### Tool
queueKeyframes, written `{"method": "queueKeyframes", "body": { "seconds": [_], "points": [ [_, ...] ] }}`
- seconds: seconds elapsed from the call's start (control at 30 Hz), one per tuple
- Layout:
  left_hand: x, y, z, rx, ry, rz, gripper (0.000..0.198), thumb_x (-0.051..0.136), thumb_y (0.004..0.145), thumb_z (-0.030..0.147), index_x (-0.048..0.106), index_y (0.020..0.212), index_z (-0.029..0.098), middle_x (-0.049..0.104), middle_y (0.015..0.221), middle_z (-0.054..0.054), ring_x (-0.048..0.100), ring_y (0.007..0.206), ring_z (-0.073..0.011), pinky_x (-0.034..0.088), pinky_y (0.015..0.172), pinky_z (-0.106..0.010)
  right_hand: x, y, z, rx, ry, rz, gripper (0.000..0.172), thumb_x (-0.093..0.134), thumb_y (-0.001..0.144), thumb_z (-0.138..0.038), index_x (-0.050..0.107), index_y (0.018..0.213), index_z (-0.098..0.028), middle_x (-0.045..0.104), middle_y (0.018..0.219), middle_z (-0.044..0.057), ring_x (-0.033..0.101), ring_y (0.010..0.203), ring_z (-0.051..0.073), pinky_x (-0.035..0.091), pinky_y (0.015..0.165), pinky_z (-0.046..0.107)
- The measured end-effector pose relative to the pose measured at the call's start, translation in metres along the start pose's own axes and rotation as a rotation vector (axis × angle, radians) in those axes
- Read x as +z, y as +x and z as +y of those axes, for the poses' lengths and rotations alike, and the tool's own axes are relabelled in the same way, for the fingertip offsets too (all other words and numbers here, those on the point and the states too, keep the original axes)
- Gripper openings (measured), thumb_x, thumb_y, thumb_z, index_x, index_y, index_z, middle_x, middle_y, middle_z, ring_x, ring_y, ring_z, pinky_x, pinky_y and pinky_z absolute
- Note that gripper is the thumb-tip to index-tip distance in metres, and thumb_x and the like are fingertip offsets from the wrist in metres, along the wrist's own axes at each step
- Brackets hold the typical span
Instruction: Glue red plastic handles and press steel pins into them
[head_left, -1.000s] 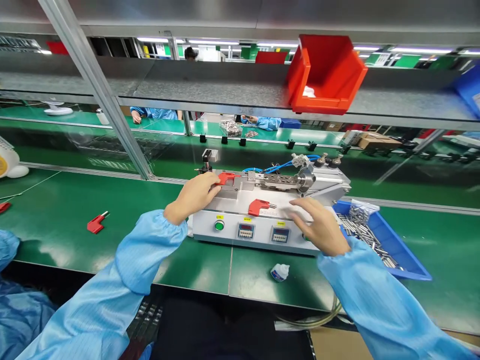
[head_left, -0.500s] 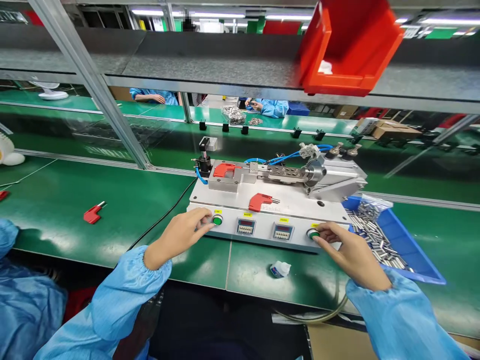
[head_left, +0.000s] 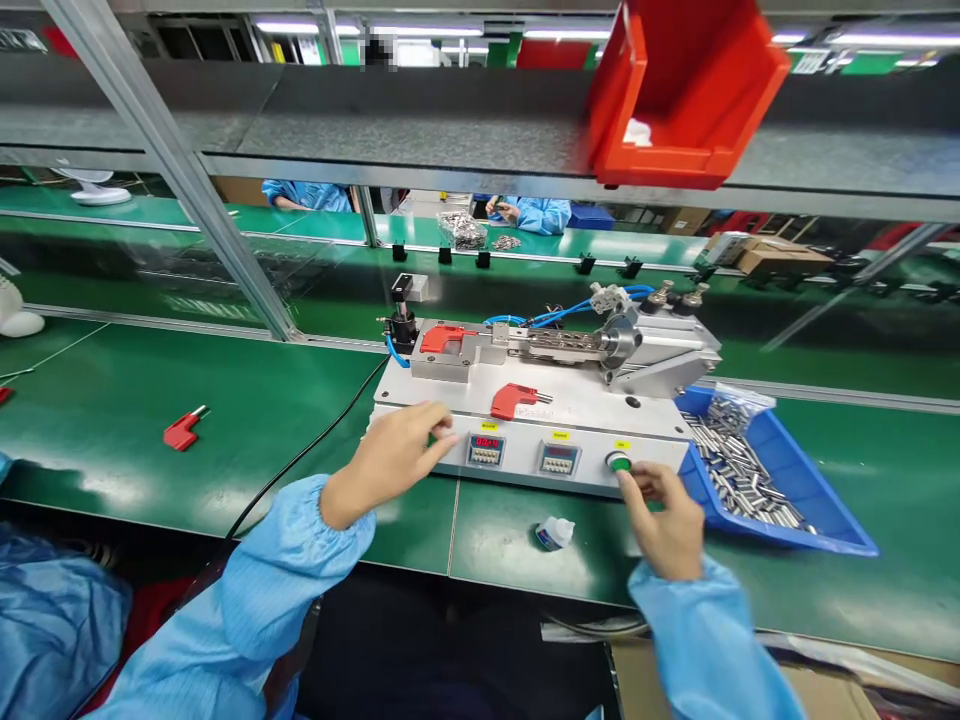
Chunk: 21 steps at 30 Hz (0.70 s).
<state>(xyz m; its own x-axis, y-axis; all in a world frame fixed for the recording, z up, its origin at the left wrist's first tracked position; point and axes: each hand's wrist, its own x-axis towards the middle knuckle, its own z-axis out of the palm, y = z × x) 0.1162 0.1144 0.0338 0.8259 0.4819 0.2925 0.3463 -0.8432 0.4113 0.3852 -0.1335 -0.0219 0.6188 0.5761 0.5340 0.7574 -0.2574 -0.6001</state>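
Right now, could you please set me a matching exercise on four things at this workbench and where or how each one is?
1. Red bin
2. White bottle
3. Blue tray
4. Right hand

A. Filled with metal pins
B. At a green button
C. On the raised shelf
D. On the green tabletop, in front of the machine

Pairs: 1-C, 2-D, 3-A, 4-B.
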Motion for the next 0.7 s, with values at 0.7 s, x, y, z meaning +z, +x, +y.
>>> {"method": "queueKeyframes", "body": {
  "seconds": [0.7],
  "points": [
    [-0.006, 0.044, 0.054, 0.318, 0.287, 0.108, 0.021, 0.052, 0.098, 0.016, 0.064, 0.115, 0.019, 0.068, 0.121, -0.012, 0.069, 0.098, -0.0241, 0.057, 0.080, -0.032, 0.032, -0.040, 0.004, -0.110, -0.051, 0.111, 0.034, 0.055, 0.102, -0.045, 0.062, 0.077, -0.023, 0.062, 0.063, 0.002, 0.054, 0.051, 0.017, 0.049, 0.057, 0.031]
  ]
}}
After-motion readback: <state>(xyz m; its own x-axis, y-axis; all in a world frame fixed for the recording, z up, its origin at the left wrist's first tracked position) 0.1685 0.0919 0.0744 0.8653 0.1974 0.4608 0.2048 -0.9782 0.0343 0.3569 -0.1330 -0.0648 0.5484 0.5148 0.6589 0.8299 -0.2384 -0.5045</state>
